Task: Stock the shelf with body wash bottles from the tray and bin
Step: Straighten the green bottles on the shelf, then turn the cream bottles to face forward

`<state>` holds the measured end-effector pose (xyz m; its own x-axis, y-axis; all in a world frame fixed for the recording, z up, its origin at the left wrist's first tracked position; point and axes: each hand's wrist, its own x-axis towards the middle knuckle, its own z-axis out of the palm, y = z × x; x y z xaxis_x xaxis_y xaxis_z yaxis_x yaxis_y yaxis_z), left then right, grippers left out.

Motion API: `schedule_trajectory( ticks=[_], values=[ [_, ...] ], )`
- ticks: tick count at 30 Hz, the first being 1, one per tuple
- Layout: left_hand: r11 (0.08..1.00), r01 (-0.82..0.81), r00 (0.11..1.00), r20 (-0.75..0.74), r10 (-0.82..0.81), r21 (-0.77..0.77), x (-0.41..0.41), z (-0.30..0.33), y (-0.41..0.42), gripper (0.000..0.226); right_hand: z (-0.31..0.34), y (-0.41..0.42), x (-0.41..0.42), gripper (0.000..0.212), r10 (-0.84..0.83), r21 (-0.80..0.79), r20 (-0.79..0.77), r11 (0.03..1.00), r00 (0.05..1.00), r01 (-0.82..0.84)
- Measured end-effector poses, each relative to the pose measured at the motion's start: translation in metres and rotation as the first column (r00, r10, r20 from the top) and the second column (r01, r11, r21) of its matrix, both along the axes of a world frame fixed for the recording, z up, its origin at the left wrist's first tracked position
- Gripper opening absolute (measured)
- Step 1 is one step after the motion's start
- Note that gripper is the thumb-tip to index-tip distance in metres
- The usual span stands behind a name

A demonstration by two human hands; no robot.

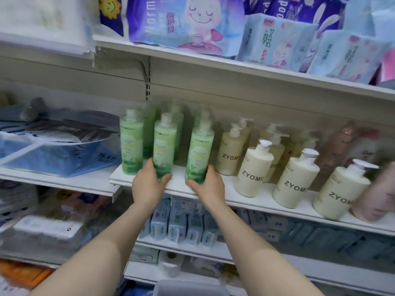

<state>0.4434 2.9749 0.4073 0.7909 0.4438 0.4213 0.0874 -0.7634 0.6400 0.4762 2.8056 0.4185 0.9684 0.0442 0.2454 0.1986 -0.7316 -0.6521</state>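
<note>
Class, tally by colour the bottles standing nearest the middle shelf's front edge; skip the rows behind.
Green translucent plastic bottles: 3
Cream opaque ZYOME pump bottles: 3
Pink bottle, blurred at right edge: 1
Total: 7

Purple and pale-blue soft packs w/ a cartoon bunny (198,22) crowded the top of the frame, a sun-print pack (110,7) at upper left. Mid-left, a blue bagged textile (57,154) lay under a fan-shaped item (70,129). Small blue-white packets (181,223) stood in rows at lower center; a white paper roll (171,265) sat below them, an orange pack (21,272) at bottom left.
</note>
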Motion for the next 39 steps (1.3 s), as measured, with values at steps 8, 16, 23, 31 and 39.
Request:
schedule_trajectory(
  ticks=[8,16,23,31,39],
  values=[
    [0.999,0.036,0.999,0.040,-0.037,0.023,-0.001,-0.005,0.006,0.056,-0.001,0.001,-0.001,0.064,-0.009,0.029,-0.018,1.000,1.000,0.009],
    [0.991,0.070,0.989,0.139,-0.054,-0.112,-0.016,-0.004,0.001,0.076,0.007,-0.016,-0.024,0.069,0.025,0.131,0.066,0.991,0.997,-0.033],
    [0.960,0.279,0.870,0.423,-0.254,0.003,-0.036,0.049,-0.073,0.039,0.066,-0.063,-0.035,0.037,0.178,0.001,0.356,0.982,0.917,-0.191],
    [0.912,0.403,0.876,0.253,-0.410,0.082,0.008,0.134,-0.138,0.038,0.155,-0.120,0.006,0.029,0.159,-0.037,0.428,0.987,0.890,-0.158],
    [0.940,0.286,0.930,-0.184,-0.319,-0.185,0.048,0.162,-0.165,0.030,0.185,-0.130,0.063,0.041,0.144,-0.229,-0.042,0.962,0.989,-0.150]
  ],
)
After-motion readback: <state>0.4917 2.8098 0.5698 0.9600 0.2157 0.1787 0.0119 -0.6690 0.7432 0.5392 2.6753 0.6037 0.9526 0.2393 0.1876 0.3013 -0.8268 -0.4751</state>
